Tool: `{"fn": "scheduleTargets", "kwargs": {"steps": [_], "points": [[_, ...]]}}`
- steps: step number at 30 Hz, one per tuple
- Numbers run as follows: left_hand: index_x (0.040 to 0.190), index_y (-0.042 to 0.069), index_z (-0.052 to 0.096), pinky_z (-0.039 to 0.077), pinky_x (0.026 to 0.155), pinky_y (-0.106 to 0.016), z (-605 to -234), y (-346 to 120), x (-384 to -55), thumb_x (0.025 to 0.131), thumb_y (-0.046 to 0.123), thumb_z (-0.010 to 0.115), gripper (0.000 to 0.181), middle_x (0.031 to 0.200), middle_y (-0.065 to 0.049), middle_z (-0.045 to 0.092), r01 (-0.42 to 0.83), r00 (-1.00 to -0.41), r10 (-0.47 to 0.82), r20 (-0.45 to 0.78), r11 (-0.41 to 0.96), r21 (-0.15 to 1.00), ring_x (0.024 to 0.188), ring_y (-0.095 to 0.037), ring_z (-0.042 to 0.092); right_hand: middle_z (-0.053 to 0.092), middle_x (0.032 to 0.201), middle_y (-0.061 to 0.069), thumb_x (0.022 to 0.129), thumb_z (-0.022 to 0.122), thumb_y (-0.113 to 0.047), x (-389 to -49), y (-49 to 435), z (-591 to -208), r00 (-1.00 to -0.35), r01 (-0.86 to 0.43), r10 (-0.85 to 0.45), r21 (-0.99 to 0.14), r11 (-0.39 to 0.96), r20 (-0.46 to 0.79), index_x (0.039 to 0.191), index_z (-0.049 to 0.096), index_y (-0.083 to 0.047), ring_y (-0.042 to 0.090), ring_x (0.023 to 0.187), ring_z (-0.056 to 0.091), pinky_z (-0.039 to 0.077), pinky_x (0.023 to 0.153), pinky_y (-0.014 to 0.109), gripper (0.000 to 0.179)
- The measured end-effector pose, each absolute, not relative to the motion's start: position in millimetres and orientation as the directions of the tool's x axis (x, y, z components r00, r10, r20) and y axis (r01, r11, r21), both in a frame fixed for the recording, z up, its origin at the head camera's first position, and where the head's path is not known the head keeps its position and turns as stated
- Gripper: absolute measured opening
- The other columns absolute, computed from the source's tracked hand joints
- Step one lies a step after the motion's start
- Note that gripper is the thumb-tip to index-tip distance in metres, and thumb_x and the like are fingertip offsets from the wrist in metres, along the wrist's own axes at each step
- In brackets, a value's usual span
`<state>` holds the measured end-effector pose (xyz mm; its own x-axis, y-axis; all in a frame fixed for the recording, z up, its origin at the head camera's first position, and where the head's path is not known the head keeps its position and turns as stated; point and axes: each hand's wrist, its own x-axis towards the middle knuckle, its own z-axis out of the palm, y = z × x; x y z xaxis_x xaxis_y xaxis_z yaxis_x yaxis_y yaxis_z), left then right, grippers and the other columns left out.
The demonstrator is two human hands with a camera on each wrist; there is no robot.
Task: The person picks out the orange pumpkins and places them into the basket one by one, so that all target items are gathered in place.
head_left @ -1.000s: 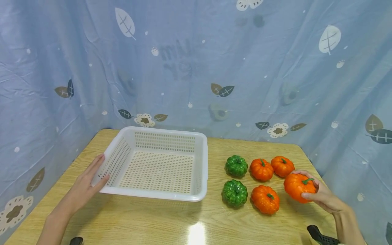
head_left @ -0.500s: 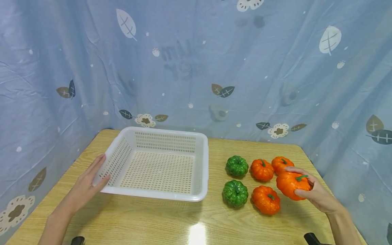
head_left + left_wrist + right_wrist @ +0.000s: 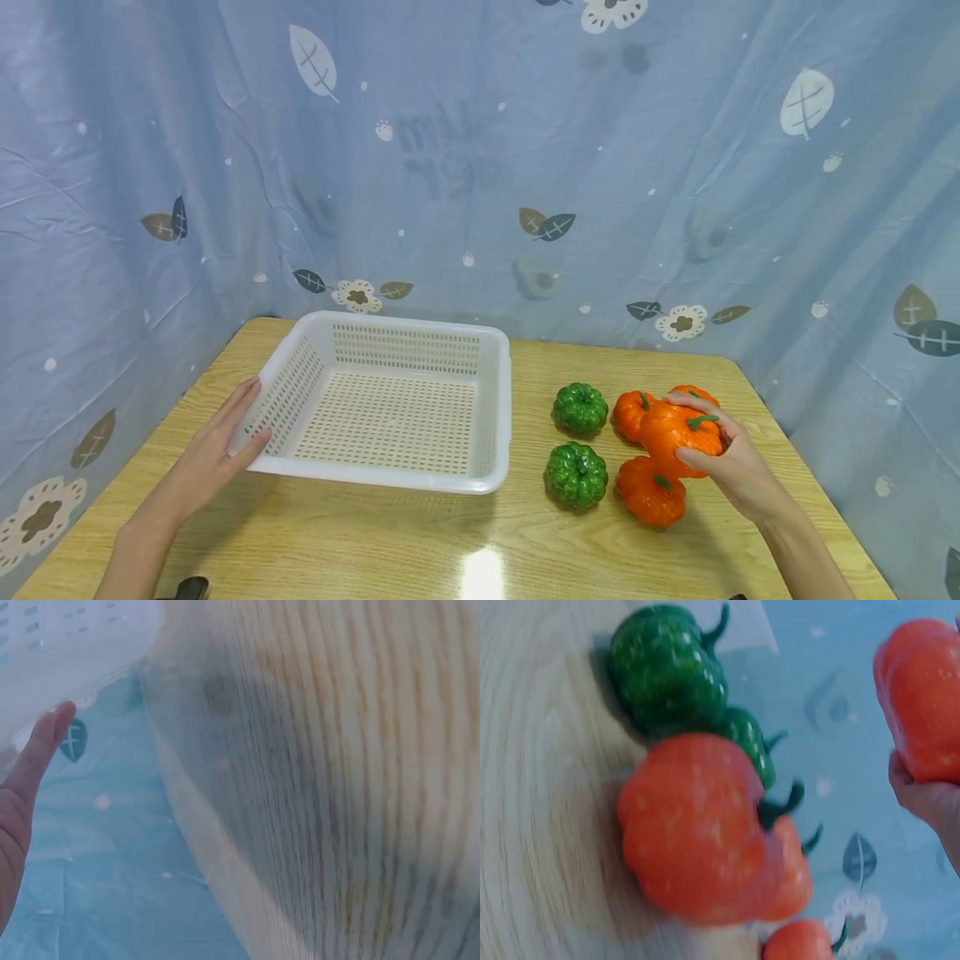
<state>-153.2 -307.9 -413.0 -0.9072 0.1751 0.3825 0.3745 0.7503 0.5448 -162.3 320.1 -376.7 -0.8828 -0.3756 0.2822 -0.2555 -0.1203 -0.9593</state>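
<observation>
My right hand [image 3: 723, 462] holds an orange pumpkin [image 3: 675, 433] with a green stem, fingers and thumb around its sides. It is raised, overlapping the other orange pumpkins in the head view; in the right wrist view the held orange pumpkin [image 3: 926, 705] shows at the right edge. Below it lies a front orange pumpkin [image 3: 648, 493], with two more partly hidden behind. To their left are two green pumpkins, one nearer [image 3: 576, 475] and one farther [image 3: 581, 408]. At the left, my left hand [image 3: 213, 450] touches the white basket [image 3: 375, 475], its fingers extended along the left side and thumb toward the front corner.
The basket has slotted walls and a perforated floor. It stands on a light wooden table [image 3: 360, 542]. A blue curtain [image 3: 465, 167] with leaves and flowers hangs behind and at both sides. A dark object [image 3: 192, 588] shows at the bottom edge near my left forearm.
My right hand has carried the orange pumpkin leftward and slightly up, from the right of the group to over the other orange pumpkins. The left hand has stayed at the basket.
</observation>
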Motion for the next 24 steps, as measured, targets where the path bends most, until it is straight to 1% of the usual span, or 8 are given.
{"fn": "scheduleTargets", "kwargs": {"steps": [3,6,8,10,14,18,20,24], "points": [[0.153,0.005,0.017,0.021,0.100,-0.072,-412.4,-307.9,-153.0,0.096,0.019,0.057,0.071,0.158,-0.019,0.014,0.371,-0.909,0.174,0.379,0.752,0.545,0.132,-0.056,0.024,0.044,0.136,0.001,0.090,0.048,0.013,-162.5,307.5,-371.8,-0.898,-0.255,-0.338,-0.959,-0.122,0.282,0.137,0.048,-0.010,0.013,0.106,0.058,0.055,0.082,0.028,0.053],[0.153,0.005,0.017,0.022,0.099,-0.072,-412.4,-307.8,-152.9,0.096,0.019,0.057,0.071,0.158,-0.019,0.014,0.369,-0.910,0.173,0.378,0.754,0.544,0.131,-0.056,0.025,0.046,0.133,-0.001,0.091,0.049,0.013,-163.9,294.5,-366.9,-0.913,-0.255,-0.298,-0.960,-0.117,0.279,0.135,0.050,-0.013,0.011,0.104,0.058,0.054,0.081,0.025,0.051],[0.153,0.005,0.017,0.021,0.101,-0.070,-412.6,-307.8,-152.9,0.096,0.019,0.056,0.071,0.158,-0.019,0.014,0.368,-0.910,0.172,0.379,0.755,0.542,0.131,-0.056,0.025,0.046,0.133,-0.002,0.091,0.050,0.012,-166.0,286.0,-363.5,-0.918,-0.258,-0.281,-0.960,-0.113,0.280,0.135,0.051,-0.013,0.010,0.104,0.058,0.054,0.082,0.024,0.050],[0.153,0.004,0.017,0.019,0.106,-0.066,-413.5,-308.0,-152.8,0.096,0.020,0.056,0.071,0.158,-0.019,0.015,0.369,-0.908,0.171,0.382,0.758,0.537,0.132,-0.055,0.025,0.046,0.134,-0.002,0.091,0.051,0.012,-169.2,277.3,-360.1,-0.920,-0.259,-0.274,-0.960,-0.107,0.279,0.134,0.051,-0.013,0.010,0.104,0.058,0.054,0.081,0.024,0.050],[0.153,0.004,0.018,0.018,0.108,-0.063,-414.6,-308.3,-152.2,0.096,0.020,0.056,0.070,0.157,-0.019,0.016,0.372,-0.906,0.171,0.387,0.760,0.534,0.132,-0.055,0.025,0.047,0.133,-0.002,0.091,0.054,0.009,-176.6,260.0,-353.2,-0.927,-0.239,-0.279,-0.968,-0.078,0.251,0.135,0.051,-0.013,0.011,0.105,0.059,0.054,0.082,0.026,0.049],[0.153,0.005,0.017,0.023,0.101,-0.069,-413.9,-308.9,-152.5,0.096,0.020,0.057,0.071,0.158,-0.019,0.015,0.369,-0.910,0.172,0.378,0.752,0.546,0.130,-0.056,0.027,0.053,0.128,-0.001,0.090,0.058,0.005,-183.4,244.1,-347.0,-0.935,-0.214,-0.281,-0.976,-0.042,0.217,0.135,0.050,-0.014,0.012,0.103,0.060,0.055,0.081,0.026,0.049],[0.154,0.007,0.016,0.025,0.095,-0.073,-413.0,-309.1,-153.1,0.096,0.020,0.057,0.072,0.158,-0.019,0.014,0.364,-0.913,0.171,0.369,0.749,0.554,0.129,-0.057,0.028,0.054,0.127,-0.001,0.091,0.059,0.004,-186.2,237.1,-344.4,-0.932,-0.217,-0.290,-0.976,-0.030,0.216,0.137,0.049,-0.012,0.012,0.103,0.060,0.055,0.081,0.027,0.050],[0.154,0.007,0.017,0.025,0.095,-0.073,-412.9,-309.4,-154.3,0.096,0.020,0.057,0.072,0.158,-0.019,0.015,0.365,-0.913,0.171,0.371,0.751,0.550,0.129,-0.057,0.027,0.055,0.126,0.001,0.090,0.061,0.001,-192.3,221.9,-337.7,-0.931,-0.213,-0.303,-0.977,0.000,0.203,0.137,0.049,-0.012,0.014,0.103,0.060,0.055,0.081,0.028,0.049]]}}
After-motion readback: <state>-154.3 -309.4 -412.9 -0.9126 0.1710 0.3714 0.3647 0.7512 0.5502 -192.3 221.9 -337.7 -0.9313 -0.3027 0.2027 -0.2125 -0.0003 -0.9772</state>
